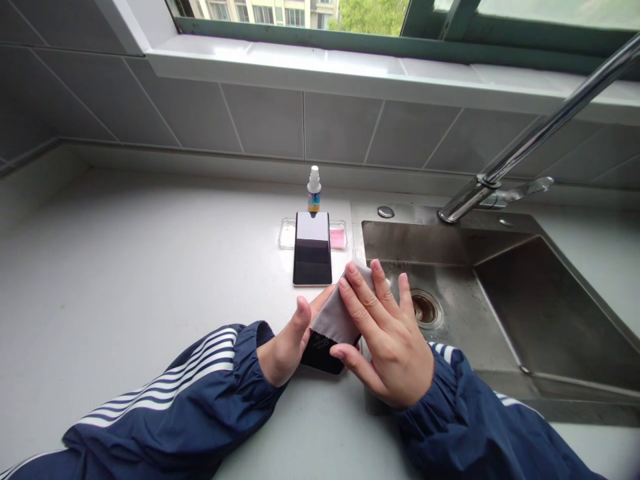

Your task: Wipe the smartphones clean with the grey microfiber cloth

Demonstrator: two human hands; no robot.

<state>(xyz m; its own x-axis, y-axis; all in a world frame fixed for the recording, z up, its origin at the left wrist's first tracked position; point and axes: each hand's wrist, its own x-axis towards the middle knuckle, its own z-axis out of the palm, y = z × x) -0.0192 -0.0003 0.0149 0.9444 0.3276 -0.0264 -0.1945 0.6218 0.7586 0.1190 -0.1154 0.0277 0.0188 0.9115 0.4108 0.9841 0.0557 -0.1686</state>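
Observation:
My left hand (291, 340) is wrapped around a black phone (321, 355) with faint light lettering, held tilted over the counter. Much of the phone is hidden under a grey cleaning cloth (334, 321) with a zigzag edge. My right hand (383, 327) presses the cloth onto the phone, its fingers stretched out and spread apart. Just beyond my hands lies a second phone (313, 260), dark screen up, resting across a clear phone case (287, 233). A pink slip of paper (338, 239) shows at the case's right side.
A small spray bottle (314, 190) with a white cap stands behind the second phone. To the right are a steel sink (500, 267) and a chrome faucet (467, 198). The white counter (150, 267) stretches left, below a grey tiled wall (265, 120) and window sill.

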